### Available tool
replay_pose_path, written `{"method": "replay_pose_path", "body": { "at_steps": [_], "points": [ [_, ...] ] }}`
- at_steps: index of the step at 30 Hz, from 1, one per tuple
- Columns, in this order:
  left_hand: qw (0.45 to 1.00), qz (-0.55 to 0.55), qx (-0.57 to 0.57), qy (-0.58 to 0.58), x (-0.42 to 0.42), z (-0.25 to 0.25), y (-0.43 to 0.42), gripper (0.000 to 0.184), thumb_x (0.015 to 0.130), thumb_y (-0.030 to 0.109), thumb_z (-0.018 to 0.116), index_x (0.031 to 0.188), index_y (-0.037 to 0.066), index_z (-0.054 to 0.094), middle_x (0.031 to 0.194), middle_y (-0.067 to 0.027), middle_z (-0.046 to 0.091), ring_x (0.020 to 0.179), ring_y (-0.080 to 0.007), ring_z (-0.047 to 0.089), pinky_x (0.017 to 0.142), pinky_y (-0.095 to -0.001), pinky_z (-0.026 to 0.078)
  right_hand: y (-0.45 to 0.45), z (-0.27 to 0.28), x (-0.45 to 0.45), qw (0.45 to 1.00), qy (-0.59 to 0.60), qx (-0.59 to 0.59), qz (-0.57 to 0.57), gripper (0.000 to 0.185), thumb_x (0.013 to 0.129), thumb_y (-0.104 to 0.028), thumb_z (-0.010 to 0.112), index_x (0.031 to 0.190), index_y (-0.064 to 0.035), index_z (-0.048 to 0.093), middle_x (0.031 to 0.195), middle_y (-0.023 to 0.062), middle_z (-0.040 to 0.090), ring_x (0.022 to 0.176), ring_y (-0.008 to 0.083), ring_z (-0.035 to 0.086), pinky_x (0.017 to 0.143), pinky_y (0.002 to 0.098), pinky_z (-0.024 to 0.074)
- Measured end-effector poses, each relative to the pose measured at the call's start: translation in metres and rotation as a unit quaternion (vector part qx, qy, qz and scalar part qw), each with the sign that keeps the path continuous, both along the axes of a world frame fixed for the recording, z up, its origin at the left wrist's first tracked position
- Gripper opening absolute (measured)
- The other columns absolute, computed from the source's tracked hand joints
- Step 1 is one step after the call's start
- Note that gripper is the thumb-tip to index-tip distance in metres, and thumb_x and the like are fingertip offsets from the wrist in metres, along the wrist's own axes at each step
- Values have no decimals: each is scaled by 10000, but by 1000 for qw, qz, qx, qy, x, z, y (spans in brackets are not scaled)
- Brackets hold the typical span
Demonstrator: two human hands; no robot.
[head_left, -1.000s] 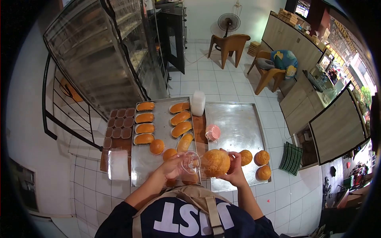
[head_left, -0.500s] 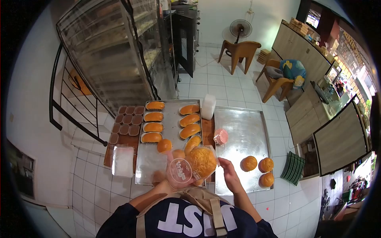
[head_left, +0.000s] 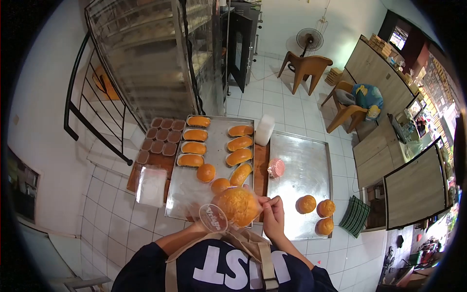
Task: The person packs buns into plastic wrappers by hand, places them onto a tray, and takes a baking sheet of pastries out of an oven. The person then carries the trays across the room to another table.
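A round golden bun (head_left: 237, 207) sits inside a clear plastic bag (head_left: 213, 217) with a round printed label, held in front of my chest. Beneath the bag, my left hand (head_left: 198, 227) is mostly hidden by the plastic and the label. At the bag's right edge, my right hand (head_left: 274, 214) pinches the plastic between thumb and fingers. Behind the bagged bun, the left metal tray (head_left: 216, 146) holds two columns of oblong buns (head_left: 194, 148) and some round buns (head_left: 206, 173). Three round buns (head_left: 306, 204) lie on the right tray (head_left: 301, 160), near its front right corner.
Pink paper cups (head_left: 276, 168) lie on the right tray. A white stack (head_left: 264, 130) stands between the trays. Brown-filled containers (head_left: 161, 136) and clear bags (head_left: 151, 186) are at the left. A covered rack (head_left: 141, 58) rises behind; brown chairs (head_left: 305, 68) stand farther back.
The bun has gone into the labelled bag and moved left toward my chest. My right hand has shifted from the bun to the bag's edge. The camera view has shifted too.
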State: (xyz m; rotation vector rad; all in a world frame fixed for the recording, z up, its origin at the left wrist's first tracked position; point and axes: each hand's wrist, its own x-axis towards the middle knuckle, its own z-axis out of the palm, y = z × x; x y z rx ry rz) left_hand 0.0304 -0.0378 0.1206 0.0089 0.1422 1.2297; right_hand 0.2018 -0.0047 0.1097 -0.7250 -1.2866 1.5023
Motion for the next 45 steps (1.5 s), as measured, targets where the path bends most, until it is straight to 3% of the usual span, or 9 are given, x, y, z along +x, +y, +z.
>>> {"method": "replay_pose_path", "body": {
  "at_steps": [4, 8, 13, 18, 23, 26, 32, 38, 45],
  "points": [
    [999, 45, 23, -18, 7, 6, 12, 230, 839, 284, 549, 1017, 155, 483, 1038, -56, 509, 1073, -228, 481, 927, -386, 405, 10, 0, -9, 999, 38, 10, 25, 116, 944, -154, 380, 933, -44, 346, 1025, 182, 577, 955, 170, 520, 877, 307, 377],
    [997, 75, -5, -26, 7, 22, 21, 152, 851, 229, 567, 967, 169, 489, 1012, -45, 518, 1052, -204, 494, 920, -355, 420, 12, 41, -25, 974, 210, 11, 84, 245, 918, -269, 457, 990, -58, 356, 1202, 203, 474, 1095, 209, 459, 960, 343, 317],
    [983, 61, -75, -158, -1, 23, 23, 114, 902, 213, 480, 1000, 159, 458, 1141, -61, 456, 1122, -208, 444, 970, -365, 370, 7, 29, -26, 987, 147, 9, 59, 184, 861, -155, 568, 903, -56, 419, 1149, 152, 483, 1071, 204, 459, 948, 339, 321],
    [991, -14, 125, -43, -2, 44, 15, 185, 914, 311, 440, 990, 144, 424, 1147, -79, 454, 1133, -217, 427, 965, -367, 368, 13, 34, -25, 989, 146, 29, -2, 153, 901, -130, 492, 915, -62, 356, 960, 111, 524, 893, 146, 495, 851, 308, 378],
    [990, -2, 27, 135, 14, 73, 6, 483, 875, 475, 449, 1154, 80, 434, 1084, -69, 494, 1033, -198, 517, 895, -320, 430, 22, 43, -16, 986, 16, 167, -18, 183, 920, -170, 441, 951, -20, 341, 928, 133, 537, 830, 146, 545, 806, 280, 413],
    [978, -103, -10, 182, 1, 58, 11, 566, 862, 504, 452, 1253, 105, 359, 1169, -103, 457, 1068, -208, 498, 889, -343, 439, 27, 51, -11, 980, 3, 196, -21, 131, 916, -108, 422, 951, -15, 336, 887, 132, 526, 789, 116, 544, 723, 251, 431],
    [955, -20, 211, 206, -9, 29, 31, 314, 888, 340, 502, 1075, 92, 453, 1199, -122, 458, 1085, -203, 490, 903, -331, 429, 32, 66, -3, 972, 55, 224, 36, 56, 911, -52, 379, 927, -24, 333, 800, 110, 528, 716, 121, 534, 718, 276, 426],
    [878, -16, 164, 449, -18, 26, 33, 179, 912, 228, 478, 970, 61, 452, 1166, -115, 499, 1111, -184, 474, 937, -312, 388, 35, 50, -1, 940, 6, 339, 35, 81, 886, -70, 435, 931, -52, 370, 743, 76, 566, 737, 168, 524, 869, 398, 354],
    [838, 178, 135, 499, -21, 27, 32, 186, 922, 193, 464, 1016, 32, 453, 945, -88, 593, 908, -138, 583, 806, -250, 450, 30, 46, 14, 949, 4, 309, 55, 113, 849, -138, 462, 759, -69, 468, 714, 70, 588, 756, 179, 548, 919, 444, 287]
  ]
}}
